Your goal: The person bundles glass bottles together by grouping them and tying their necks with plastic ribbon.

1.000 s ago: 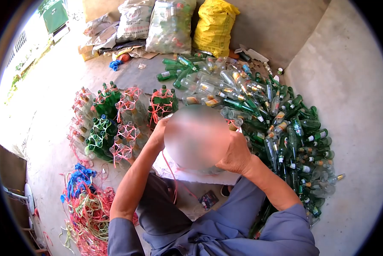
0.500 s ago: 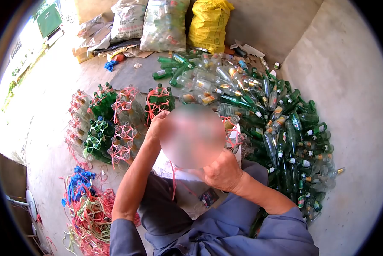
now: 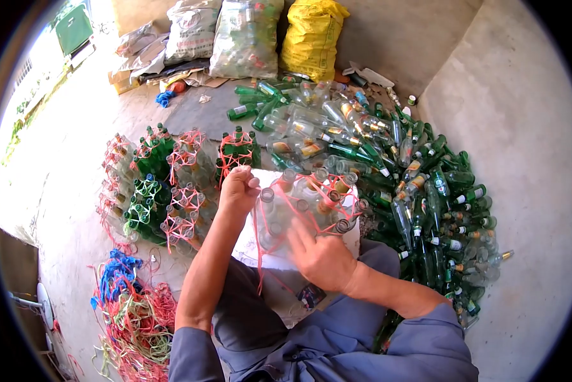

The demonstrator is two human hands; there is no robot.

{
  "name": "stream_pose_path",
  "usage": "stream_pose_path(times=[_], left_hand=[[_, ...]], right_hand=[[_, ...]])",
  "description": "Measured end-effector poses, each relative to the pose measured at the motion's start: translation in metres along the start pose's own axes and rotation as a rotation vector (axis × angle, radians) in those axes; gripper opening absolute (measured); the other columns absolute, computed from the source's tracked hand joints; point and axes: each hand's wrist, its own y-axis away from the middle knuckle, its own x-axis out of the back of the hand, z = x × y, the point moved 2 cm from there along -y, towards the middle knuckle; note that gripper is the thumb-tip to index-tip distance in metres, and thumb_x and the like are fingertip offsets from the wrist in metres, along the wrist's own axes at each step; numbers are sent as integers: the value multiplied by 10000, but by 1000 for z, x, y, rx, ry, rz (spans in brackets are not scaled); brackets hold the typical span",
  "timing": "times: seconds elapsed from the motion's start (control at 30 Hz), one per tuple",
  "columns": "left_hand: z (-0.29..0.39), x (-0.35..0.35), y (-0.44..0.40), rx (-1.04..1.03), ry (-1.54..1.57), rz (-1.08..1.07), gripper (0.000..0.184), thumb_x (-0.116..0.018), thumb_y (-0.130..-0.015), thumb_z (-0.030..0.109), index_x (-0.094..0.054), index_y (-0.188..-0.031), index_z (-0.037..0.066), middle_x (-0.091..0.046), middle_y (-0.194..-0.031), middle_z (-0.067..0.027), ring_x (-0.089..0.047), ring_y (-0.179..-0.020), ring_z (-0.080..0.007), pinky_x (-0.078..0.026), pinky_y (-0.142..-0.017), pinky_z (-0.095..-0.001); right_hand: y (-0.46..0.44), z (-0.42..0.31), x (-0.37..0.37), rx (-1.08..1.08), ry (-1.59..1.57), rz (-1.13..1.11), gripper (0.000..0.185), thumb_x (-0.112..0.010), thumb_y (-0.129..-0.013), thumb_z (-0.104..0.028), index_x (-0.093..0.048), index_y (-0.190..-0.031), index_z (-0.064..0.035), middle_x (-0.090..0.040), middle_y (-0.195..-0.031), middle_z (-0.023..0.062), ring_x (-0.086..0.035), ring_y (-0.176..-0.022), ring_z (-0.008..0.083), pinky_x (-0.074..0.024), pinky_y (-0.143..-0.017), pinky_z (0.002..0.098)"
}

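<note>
Before me, clear glass bottles (image 3: 272, 219) stand upright in a bunch on a white surface (image 3: 241, 245). Pink plastic twine (image 3: 314, 205) is looped in a web around their necks. At the bunch's left edge, my left hand (image 3: 238, 186) is closed, pinching a strand of that twine. My right hand (image 3: 327, 260) is at the near side of the bunch, fingers stretched toward the bottles and slightly blurred by motion; I see nothing held in it. A loose twine tail (image 3: 259, 261) hangs down at the left of the bunch.
Tied bundles of bottles (image 3: 151, 153) stand on the left. A tangle of coloured twine (image 3: 136, 318) lies at the lower left. Loose bottles (image 3: 419, 191) are heaped to the right along the wall. A yellow sack (image 3: 312, 41) and other filled sacks (image 3: 244, 38) stand behind.
The round blur over the middle is gone, showing the bottle bunch. My right hand has loosened from a closed grip to stretched fingers. My left hand stays almost in place.
</note>
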Motion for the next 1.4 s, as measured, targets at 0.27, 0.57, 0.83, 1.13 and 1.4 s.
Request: stream_pose_path(times=[0.27, 0.57, 0.83, 1.13, 1.4], left_hand=[[7, 0, 3, -92, -98, 10, 136, -642, -939, 67, -548, -874, 140, -383, -606, 51, -322, -452, -64, -209, -402, -244], [34, -29, 19, -212, -270, -119, 104, -676, -947, 98, -572, -952, 92, -397, -605, 62, -311, -421, -45, -198, -370, -231], [33, -29, 18, -206, -273, -51, 107, -677, -941, 83, -572, -926, 76, -398, -587, 60, -309, -406, -49, -210, -368, -237], [47, -36, 16, -373, -164, 50, 101, -656, -921, 24, -558, -922, 47, -394, -554, 38, -327, -378, -78, -245, -353, -266], [57, -64, 45, -522, -200, 65, 90, -649, -932, 14, -568, -923, 51, -369, -545, 50, -267, -392, -66, -213, -374, -258]], right_hand=[[-12, 19, 32, -22, -306, 95, 364, -678, -821, -226, -663, -1084, 25, -686, -1110, 198, -681, -750, 242, -540, -690, 372], [-62, 90, -1, 130, -279, 78, 763, -716, -819, -560, -564, -1360, -44, -605, -1343, 164, -486, -1334, 382, -382, -1093, 511], [-75, 93, -12, 152, -239, 5, 907, -604, -848, -679, -497, -1414, 22, -609, -1282, 235, -490, -1298, 403, -382, -1093, 494], [-78, 90, -40, 81, -363, 53, 662, -699, -822, -460, -535, -1302, -35, -599, -1231, 183, -508, -1217, 389, -437, -1040, 476], [-82, 90, -36, 63, -407, -12, 509, -733, -806, -421, -567, -1124, -60, -590, -1091, 159, -511, -1170, 369, -439, -1028, 445]])
